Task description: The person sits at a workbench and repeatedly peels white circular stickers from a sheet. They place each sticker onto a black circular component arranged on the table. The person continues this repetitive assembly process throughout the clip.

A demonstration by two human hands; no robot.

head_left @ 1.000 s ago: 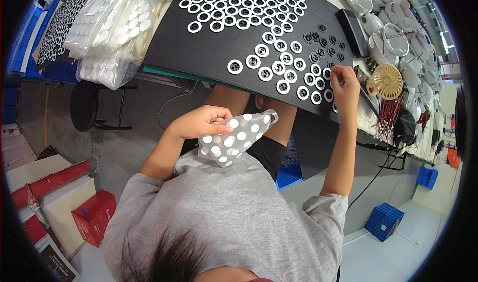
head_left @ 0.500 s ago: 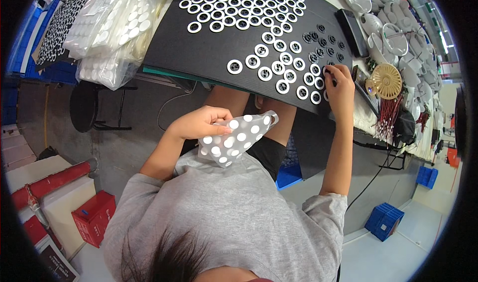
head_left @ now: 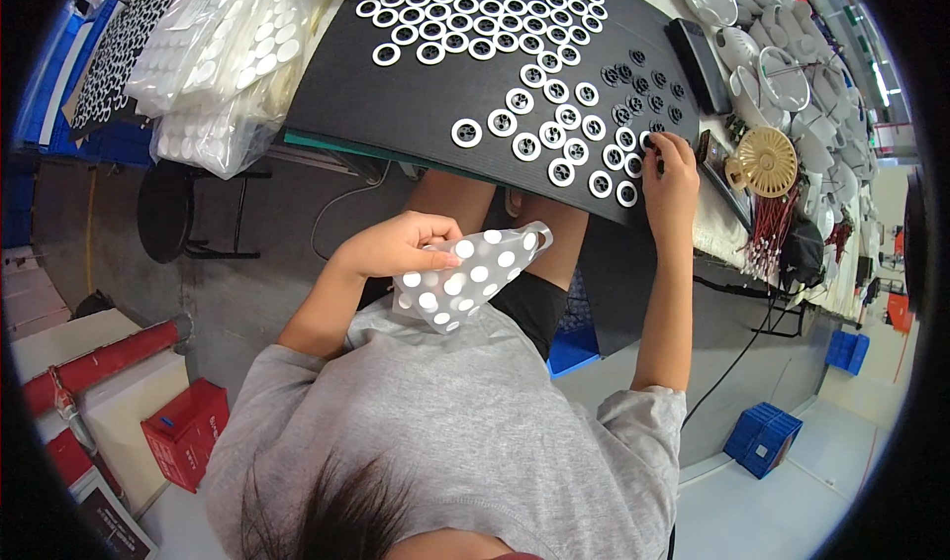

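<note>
My left hand [head_left: 401, 246] is closed, thumb over fingers, on the edge of a translucent sheet [head_left: 488, 285] dotted with white round stickers. The sheet hangs bent above my lap, its far tip curling up in a loop. At the mat's right front, my right hand [head_left: 671, 176] has its fingers bent together, the tips on a white-ringed black disc [head_left: 646, 141], which they partly hide. Just left of that hand lie several more white-ringed discs [head_left: 600, 183]. Beyond it are plain black round parts [head_left: 638, 83] without white rings.
The black mat [head_left: 341, 90] holds many ringed discs in rows at its far side. Plastic bags [head_left: 223, 65] of white round pieces stand to the left. A black box [head_left: 698, 65], a cream fan [head_left: 767, 161], red wires [head_left: 775, 232] and white housings [head_left: 792, 75] crowd the right.
My right hand has shifted slightly left at the mat's right edge, its fingertips now on the ringed disc there. The left hand and the dotted sheet have hardly moved.
</note>
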